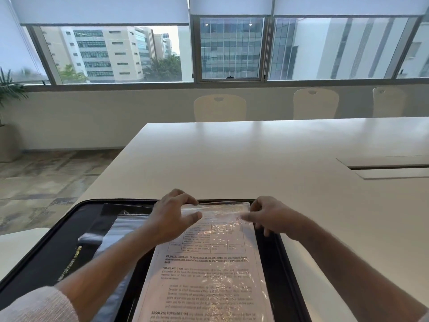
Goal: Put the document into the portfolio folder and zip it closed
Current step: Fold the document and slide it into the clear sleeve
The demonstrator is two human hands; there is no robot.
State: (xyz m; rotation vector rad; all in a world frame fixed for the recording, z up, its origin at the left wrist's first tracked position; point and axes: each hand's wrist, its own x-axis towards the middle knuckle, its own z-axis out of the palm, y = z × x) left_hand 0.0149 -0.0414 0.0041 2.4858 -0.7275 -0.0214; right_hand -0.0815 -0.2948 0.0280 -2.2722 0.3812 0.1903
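A black portfolio folder (58,249) is laid open on the near edge of a white worktop (255,159), its zip track seen running round the rim. On its left half, gold lettering ending in "PAPER" is printed. A printed document (206,275), with a table near its top and paragraphs of text below, is seen through a clear, crinkled plastic sleeve (220,212) on the folder's right half; whether the sheet is fully seated inside the sleeve cannot be told.

The left hand (171,217) is placed at the sleeve's far left corner, its fingers curled over the top edge and its thumb pressed on the plastic, so the sleeve is pinched there. The right hand (267,217) is set at the far right corner, fingers bent down at the sleeve's edge and thumb stretched across the top of the plastic; it appears to be gripped as well. The two hands are held apart, one at each corner.

Beyond the worktop, three pale chairs (219,108) are ranged under a wide window (232,49), and a potted plant (9,89) is seen at the left.
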